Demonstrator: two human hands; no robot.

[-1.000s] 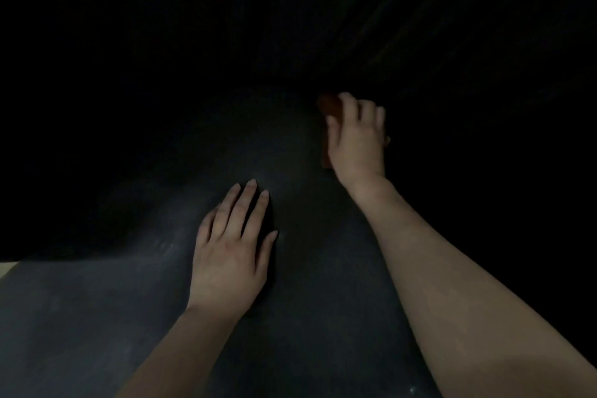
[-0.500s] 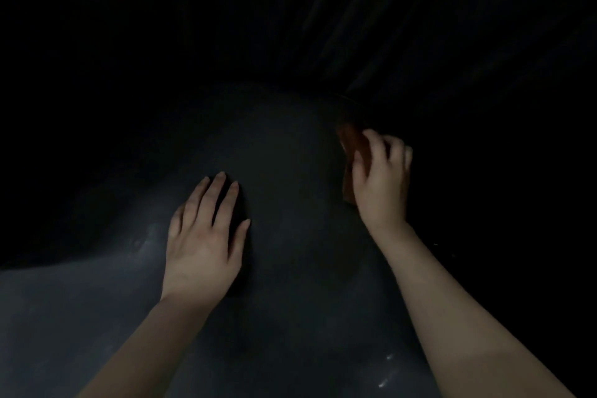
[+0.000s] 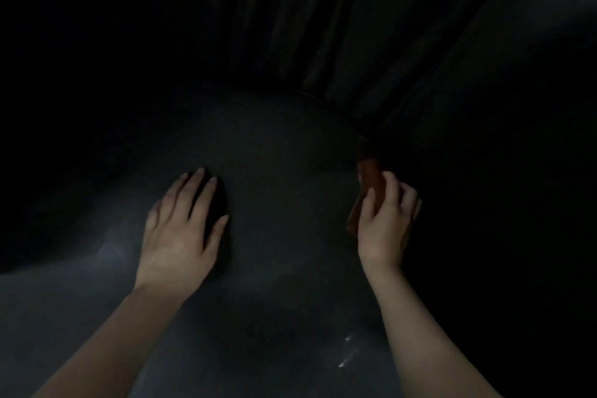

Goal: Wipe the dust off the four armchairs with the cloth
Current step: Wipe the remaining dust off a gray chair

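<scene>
Two bare hands on a dark armchair: left hand lies flat, fingers released; right hand fingers grasp a reddish-brown cloth at its edge.

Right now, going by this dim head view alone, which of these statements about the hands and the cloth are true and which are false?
1. The left hand lies flat, fingers straight, on the dark armchair. True.
2. The right hand grips a reddish-brown cloth. True.
3. The left hand also touches the cloth. False: it rests apart from the cloth, on the armchair only.
4. The cloth lies spread out in the middle of the armchair's surface. False: it is bunched at the right edge of the rounded surface, under the right hand's fingers.
</scene>
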